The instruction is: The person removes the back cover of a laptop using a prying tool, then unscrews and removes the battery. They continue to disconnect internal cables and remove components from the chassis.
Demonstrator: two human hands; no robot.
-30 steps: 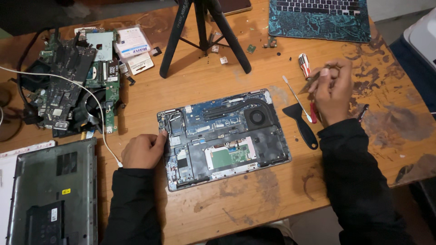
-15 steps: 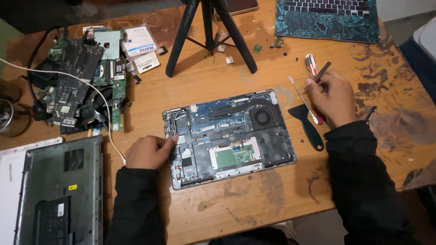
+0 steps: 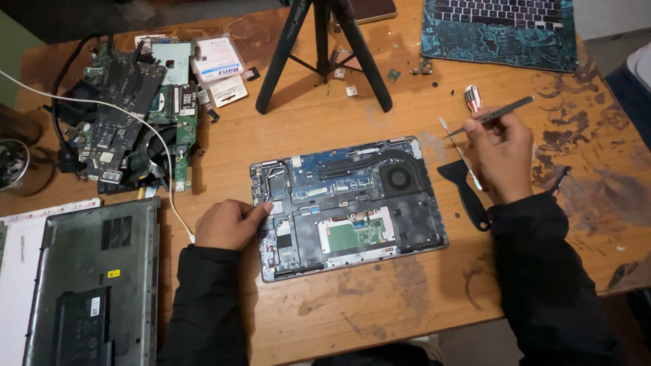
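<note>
On the scarred wooden table (image 3: pixel 380 305), the right hand (image 3: pixel 498 152) had lifted, fingers pinched on what looked like tweezers (image 3: pixel 498 115), while the left hand (image 3: pixel 227 224), loosely curled, steadied the opened laptop (image 3: pixel 346 207).

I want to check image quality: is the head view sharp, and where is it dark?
Head view: mostly sharp; the opened grey laptop base is evenly lit; the right hand holding thin metal tweezers is slightly soft; the top left corner and the black sleeves fall into shadow.
</note>
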